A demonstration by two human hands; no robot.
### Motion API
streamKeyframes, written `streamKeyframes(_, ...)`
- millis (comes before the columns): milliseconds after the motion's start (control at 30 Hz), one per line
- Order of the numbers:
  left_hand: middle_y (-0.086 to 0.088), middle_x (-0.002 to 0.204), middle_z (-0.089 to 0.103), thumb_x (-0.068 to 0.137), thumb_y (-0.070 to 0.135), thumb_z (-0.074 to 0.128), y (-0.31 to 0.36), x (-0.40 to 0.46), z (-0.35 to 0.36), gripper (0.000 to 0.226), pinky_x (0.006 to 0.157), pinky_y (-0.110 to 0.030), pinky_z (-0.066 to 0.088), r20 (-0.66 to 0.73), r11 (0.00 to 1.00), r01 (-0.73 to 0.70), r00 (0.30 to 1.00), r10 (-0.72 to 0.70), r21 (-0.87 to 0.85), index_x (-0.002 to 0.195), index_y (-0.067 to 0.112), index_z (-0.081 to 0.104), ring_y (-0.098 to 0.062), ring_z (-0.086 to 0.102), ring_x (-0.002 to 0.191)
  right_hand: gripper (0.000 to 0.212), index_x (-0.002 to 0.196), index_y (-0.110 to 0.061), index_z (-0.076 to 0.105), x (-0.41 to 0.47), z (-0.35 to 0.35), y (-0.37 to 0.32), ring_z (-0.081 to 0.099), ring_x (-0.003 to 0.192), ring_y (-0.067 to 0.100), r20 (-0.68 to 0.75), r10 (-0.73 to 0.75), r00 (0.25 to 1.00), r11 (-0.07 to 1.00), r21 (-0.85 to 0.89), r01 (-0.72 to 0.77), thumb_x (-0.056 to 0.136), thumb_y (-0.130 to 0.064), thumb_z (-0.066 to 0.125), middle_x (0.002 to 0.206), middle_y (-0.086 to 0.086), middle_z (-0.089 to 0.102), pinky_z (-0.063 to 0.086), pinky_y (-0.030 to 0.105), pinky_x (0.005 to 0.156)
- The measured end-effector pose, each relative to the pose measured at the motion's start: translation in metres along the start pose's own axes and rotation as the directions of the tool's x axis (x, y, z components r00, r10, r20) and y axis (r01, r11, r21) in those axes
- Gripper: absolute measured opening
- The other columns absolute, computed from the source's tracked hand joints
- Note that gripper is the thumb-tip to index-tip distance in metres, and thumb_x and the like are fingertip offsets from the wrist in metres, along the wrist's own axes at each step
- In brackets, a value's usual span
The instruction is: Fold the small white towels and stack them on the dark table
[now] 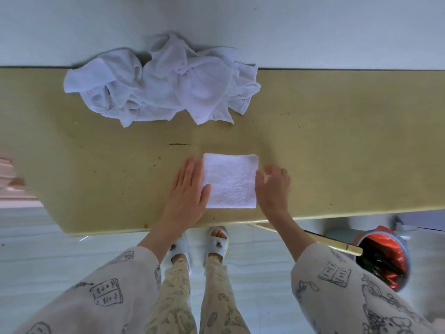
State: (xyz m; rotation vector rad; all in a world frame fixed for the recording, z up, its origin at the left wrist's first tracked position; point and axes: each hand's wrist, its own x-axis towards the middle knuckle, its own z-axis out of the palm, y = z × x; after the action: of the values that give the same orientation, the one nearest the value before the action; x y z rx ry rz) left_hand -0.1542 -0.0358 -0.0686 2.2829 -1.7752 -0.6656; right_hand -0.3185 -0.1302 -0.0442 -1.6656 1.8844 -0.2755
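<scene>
A small white towel (230, 180), folded into a neat square, lies flat near the front edge of the olive-tan table (337, 150). My left hand (187, 189) lies flat with straight fingers against the square's left edge, thumb on the cloth. My right hand (273, 186) sits at the square's right edge with its fingers curled; whether they hold the cloth is hidden. A heap of crumpled white towels (163, 85) rests at the far side of the table, against the wall.
A pale wall (313, 27) rises directly behind the table. A bin lined with a red bag (382, 256) stands on the floor at lower right, under the table's front edge. My feet in white slippers (216, 244) stand on the light floor.
</scene>
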Motion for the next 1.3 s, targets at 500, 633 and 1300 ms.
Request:
streamKeyframes(500, -0.006, 0.134, 0.044, 0.096, 0.011, 0.039, -0.015, -0.081, -0.031, 0.037, 0.098, -0.028, 0.034, 0.005, 0.825, 0.363, 0.916, -0.401, -0.434, 0.133, 0.01, 0.042, -0.021, 0.042, 0.123, 0.065, 0.122, -0.006, 0.053, -0.001, 0.029, -0.043, 0.044, 0.123, 0.031, 0.304, 0.292, 0.907, 0.953, -0.173, -0.249, 0.075, -0.047, 0.068, 0.129, 0.013, 0.052, 0.038, 0.047, 0.1)
streamKeyframes(633, -0.011, 0.132, 0.046, 0.095, 0.008, 0.04, -0.019, -0.087, -0.038, 0.035, 0.099, -0.031, 0.036, -0.001, 0.731, 0.43, 0.861, -0.508, -0.53, 0.129, 0.007, 0.047, -0.025, 0.046, 0.12, 0.052, 0.124, -0.003, 0.049, -0.018, 0.028, -0.053, 0.04, 0.123, 0.032, 0.292, 0.187, 0.938, 0.968, -0.218, -0.125, 0.086, -0.035, 0.06, 0.131, 0.015, 0.044, 0.034, 0.041, 0.099)
streamKeyframes(1300, 0.006, 0.109, 0.063, 0.096, 0.017, 0.043, -0.01, -0.336, -0.106, 0.025, 0.088, -0.023, 0.042, -0.211, 0.375, 0.413, 0.39, -0.896, -0.83, 0.115, 0.017, 0.06, -0.01, 0.056, 0.104, 0.01, 0.073, -0.015, 0.056, -0.222, 0.004, -0.163, 0.049, 0.064, 0.018, 0.696, -0.556, 0.454, 0.761, 0.206, 0.616, 0.082, -0.015, 0.061, 0.061, -0.005, 0.05, 0.035, 0.025, 0.055)
